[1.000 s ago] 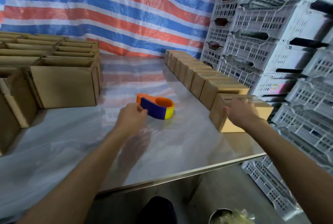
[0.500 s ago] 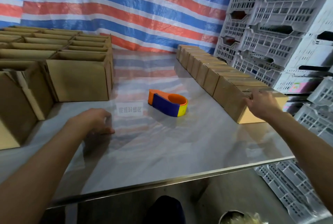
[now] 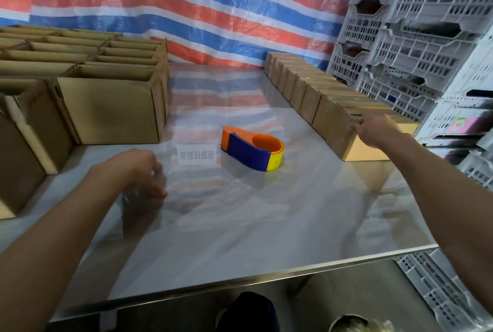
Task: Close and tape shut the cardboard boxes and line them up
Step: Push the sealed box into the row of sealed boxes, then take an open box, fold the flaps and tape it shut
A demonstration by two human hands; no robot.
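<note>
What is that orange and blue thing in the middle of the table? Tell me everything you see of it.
A tape dispenser, seemingly plastic: orange body with a round open ring, dark blue side panel, yellow end nearest the camera. It lies flat on the shiny metal table, unheld; the left hand and right hand are apart from it.

Left forearm (image 3: pixel 66 238) in from lower left, right forearm (image 3: pixel 448 198) in from lower right, both bare all the way to the frame edge, left hand (image 3: pixel 138 169) and right hand (image 3: pixel 378 131) likewise bare; dark rounded shape (image 3: pixel 248 310) at bottom centre, shoe or knee, cannot tell.
</note>
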